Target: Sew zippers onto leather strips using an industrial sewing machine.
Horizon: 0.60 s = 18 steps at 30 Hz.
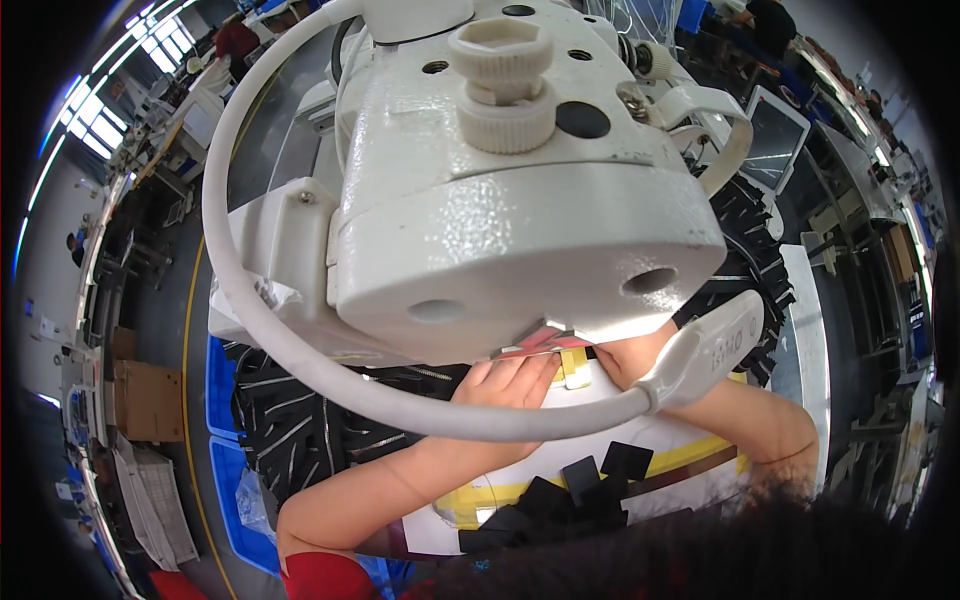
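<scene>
A large white sewing machine head (pixel 530 220) fills the middle of the view and hides much of the work under it. My left hand (pixel 505 388) rests at its lower edge, fingers stretched out side by side and lying flat; their tips are hidden by the machine. On the other side, my right hand (pixel 632 358) reaches beneath the head, its fingers mostly out of sight. Between the hands shows a small yellow-taped guide (pixel 575 368) on the white bed. What lies under my fingertips cannot be made out. Several black square pieces (pixel 627 461) lie nearest my forearms.
A thick white flexible lamp arm (pixel 400 408) curves across in front of the machine and over my left wrist, ending in a white lamp head (pixel 710 350). Black zipper strips (pixel 300 410) are heaped at left, beside blue bins (pixel 235 500). More black strips (pixel 745 215) hang behind right.
</scene>
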Available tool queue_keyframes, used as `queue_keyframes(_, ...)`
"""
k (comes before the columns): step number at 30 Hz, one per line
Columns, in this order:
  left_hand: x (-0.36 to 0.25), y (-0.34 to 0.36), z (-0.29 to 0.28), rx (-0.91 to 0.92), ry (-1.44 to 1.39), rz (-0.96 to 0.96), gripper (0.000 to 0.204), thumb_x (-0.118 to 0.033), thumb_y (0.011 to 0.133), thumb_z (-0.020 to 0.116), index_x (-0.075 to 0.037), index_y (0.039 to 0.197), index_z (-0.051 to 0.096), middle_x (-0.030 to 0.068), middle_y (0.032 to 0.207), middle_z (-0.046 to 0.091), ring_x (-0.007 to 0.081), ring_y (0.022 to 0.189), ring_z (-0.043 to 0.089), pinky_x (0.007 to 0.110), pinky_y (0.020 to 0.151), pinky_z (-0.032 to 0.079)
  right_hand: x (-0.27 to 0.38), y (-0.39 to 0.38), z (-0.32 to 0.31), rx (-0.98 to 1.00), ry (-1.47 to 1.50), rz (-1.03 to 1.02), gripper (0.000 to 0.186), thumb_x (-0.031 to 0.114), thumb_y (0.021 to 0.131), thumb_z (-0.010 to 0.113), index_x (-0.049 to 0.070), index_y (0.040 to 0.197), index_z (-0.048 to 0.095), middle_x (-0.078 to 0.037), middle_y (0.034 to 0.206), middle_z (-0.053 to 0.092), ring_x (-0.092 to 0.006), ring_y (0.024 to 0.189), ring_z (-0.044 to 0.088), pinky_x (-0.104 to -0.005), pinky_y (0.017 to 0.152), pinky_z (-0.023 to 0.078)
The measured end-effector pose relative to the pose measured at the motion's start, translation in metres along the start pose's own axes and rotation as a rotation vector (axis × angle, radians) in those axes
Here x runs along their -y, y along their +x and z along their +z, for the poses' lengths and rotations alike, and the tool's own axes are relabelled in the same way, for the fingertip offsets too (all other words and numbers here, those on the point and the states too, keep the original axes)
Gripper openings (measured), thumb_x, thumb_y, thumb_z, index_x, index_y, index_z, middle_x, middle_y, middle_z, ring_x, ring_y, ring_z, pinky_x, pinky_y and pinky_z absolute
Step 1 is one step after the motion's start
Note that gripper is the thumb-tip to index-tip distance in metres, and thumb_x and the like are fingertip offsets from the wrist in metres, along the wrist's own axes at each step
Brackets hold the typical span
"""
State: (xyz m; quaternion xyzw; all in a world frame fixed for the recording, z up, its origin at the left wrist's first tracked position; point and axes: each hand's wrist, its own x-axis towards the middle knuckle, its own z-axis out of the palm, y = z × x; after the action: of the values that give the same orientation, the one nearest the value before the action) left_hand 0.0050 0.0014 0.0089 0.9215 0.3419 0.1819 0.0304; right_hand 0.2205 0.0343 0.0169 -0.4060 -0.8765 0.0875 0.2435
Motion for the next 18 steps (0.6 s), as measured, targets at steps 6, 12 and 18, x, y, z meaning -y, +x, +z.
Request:
queue_keyframes(6, 0.004, -0.003, -0.001, 0.008, 0.031, 0.024, 0.053, -0.040, 0.084, 0.058, 0.002, 0.116, 0.058, 0.0104, 0.111, 0.060, 0.0207, 0.099, 0.056, 0.033, 0.078, 0.044, 0.020, 0.013, -0.018, 0.057, 0.162, -0.208, 0.033, 0.011, 0.079, 0.063, 0.005, 0.110, 0.064, -0.017, 0.103, 0.063, -0.0339, 0.089, 0.063, -0.0414, 0.077, 0.051)
queue_keyframes(12, 0.005, -0.016, -0.005, -0.181, 0.010, -0.087, 0.044, -0.033, 0.080, 0.066, -0.001, 0.110, 0.060, 0.0109, 0.104, 0.061, 0.0236, 0.089, 0.059, 0.035, 0.076, 0.046, 0.003, -0.009, 0.001, 0.063, -0.022, -0.234, 0.041, 0.027, 0.079, 0.066, 0.004, 0.113, 0.064, -0.019, 0.107, 0.061, -0.0351, 0.093, 0.062, -0.0416, 0.079, 0.049)
queue_keyframes(18, 0.004, -0.015, -0.002, -0.095, -0.080, -0.134, 0.043, -0.029, 0.077, 0.068, -0.001, 0.109, 0.060, 0.0106, 0.102, 0.060, 0.0258, 0.088, 0.059, 0.037, 0.075, 0.046, 0.002, -0.012, 0.006, 0.078, 0.007, -0.208, 0.041, 0.028, 0.076, 0.069, 0.003, 0.108, 0.064, -0.020, 0.109, 0.059, -0.0384, 0.101, 0.057, -0.0466, 0.087, 0.045)
